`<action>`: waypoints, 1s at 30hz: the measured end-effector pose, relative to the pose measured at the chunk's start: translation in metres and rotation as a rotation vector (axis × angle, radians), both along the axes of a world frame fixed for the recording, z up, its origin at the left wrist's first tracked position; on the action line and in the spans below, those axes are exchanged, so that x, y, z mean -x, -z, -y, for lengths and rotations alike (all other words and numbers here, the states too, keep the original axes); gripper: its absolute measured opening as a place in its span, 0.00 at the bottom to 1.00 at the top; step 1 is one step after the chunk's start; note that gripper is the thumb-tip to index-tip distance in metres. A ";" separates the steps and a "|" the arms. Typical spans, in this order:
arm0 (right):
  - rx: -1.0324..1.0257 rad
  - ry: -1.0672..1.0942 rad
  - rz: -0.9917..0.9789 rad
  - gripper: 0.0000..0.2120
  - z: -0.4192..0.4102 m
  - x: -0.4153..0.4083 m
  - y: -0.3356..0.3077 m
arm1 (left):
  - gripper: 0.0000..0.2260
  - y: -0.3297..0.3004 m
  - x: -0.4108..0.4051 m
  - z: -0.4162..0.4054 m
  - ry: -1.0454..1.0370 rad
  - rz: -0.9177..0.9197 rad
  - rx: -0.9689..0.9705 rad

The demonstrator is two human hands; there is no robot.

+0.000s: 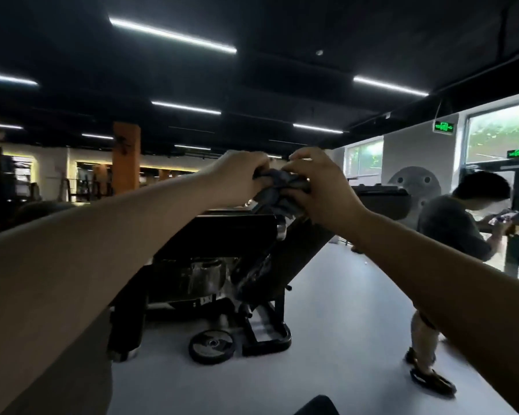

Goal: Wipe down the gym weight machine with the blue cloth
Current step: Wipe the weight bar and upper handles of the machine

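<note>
While both arms reach forward at chest height, the left hand (240, 178) and right hand (318, 187) each curl their fingers tightly around one bunched blue cloth (277, 190), which sits between them just above the top of the dark weight machine (222, 250), seemingly gathered into a pad so it can be pressed along the frame. One weight plate (212, 345) lies flat on the pale floor (327, 295) at the machine's base, and one bystander (459, 232) stands well apart at the right looking down at a phone (502, 217). Seven ceiling light strips glow overhead, with two green exit signs by the windows.
</note>
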State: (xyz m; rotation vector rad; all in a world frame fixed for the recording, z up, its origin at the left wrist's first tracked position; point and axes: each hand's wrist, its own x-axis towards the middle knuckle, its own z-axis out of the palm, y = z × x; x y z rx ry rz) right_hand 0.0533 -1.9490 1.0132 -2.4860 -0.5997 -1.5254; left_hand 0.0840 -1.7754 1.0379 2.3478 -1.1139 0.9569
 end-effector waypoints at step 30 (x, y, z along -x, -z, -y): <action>-0.513 -0.212 -0.578 0.08 0.128 -0.082 -0.114 | 0.08 -0.083 -0.108 0.057 -0.200 -0.410 -0.222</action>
